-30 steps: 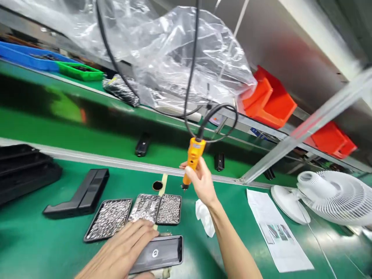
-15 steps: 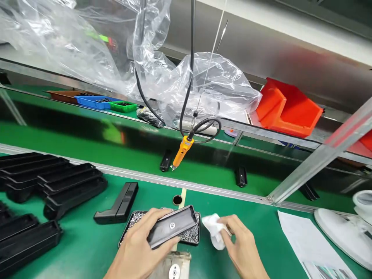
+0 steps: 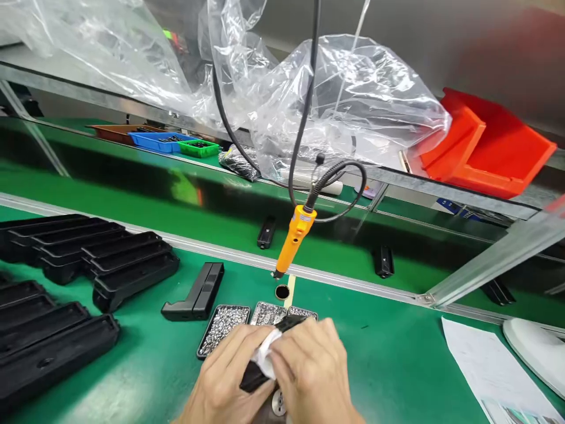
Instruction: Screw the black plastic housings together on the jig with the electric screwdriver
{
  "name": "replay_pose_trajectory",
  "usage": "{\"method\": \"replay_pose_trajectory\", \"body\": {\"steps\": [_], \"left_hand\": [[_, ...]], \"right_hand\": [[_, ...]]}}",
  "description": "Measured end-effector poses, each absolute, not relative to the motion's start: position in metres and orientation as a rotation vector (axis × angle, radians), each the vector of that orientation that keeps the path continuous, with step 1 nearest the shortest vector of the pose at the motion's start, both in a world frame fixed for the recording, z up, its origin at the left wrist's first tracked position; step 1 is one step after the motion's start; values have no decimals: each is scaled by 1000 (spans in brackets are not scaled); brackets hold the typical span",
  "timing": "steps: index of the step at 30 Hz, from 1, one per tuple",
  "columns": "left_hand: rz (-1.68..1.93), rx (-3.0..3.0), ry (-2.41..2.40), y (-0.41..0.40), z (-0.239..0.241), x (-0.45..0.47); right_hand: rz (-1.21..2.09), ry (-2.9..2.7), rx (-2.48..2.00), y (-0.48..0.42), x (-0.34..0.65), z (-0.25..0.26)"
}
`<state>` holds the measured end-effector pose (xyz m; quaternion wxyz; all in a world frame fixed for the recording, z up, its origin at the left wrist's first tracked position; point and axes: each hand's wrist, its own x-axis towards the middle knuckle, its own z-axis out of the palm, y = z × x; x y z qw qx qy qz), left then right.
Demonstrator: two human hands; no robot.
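Note:
Low over the bench, my left hand (image 3: 229,374) is closed around a black plastic housing (image 3: 253,378), much of which my fingers hide. My right hand (image 3: 309,368) pinches a crumpled white cloth (image 3: 265,353) and presses it against the housing. Behind my hands lies a tray of small metal parts (image 3: 226,323), with more such parts (image 3: 268,313) beside it. Below them, a fixture with a round metal disc (image 3: 278,404) is partly covered by my hands. An L-shaped black plastic part (image 3: 196,294) rests to the left.
A yellow electric screwdriver (image 3: 295,238) hangs on a black cable beyond my hands. Long black casings (image 3: 135,265) line the left side. A printed sheet (image 3: 489,365) and a white base (image 3: 536,353) are on the right. An orange bin (image 3: 494,147) and plastic film (image 3: 375,88) occupy the shelf.
My right hand has moved left with the white cloth and now touches the housing. The housing has been turned and drawn lower in my left hand. The camera view has shifted.

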<state>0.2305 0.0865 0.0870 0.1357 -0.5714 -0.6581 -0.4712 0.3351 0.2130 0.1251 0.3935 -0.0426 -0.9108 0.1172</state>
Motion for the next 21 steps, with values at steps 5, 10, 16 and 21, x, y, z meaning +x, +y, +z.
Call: {"method": "replay_pose_trajectory", "body": {"steps": [5,10,16,21], "left_hand": [[-1349,-1651,-1886,87,91,231],[-1380,-1603,-1932,86,93,232],[-1897,-1275,-2370,78,101,228],[-3384,-310,-2304,77,124,224]], "right_hand": [[397,-2277,-179,203,330,118],[442,-2284,-145,214,335,128],[974,-1981,-555,246,357,160],[979,-1711,-467,234,353,160]]}}
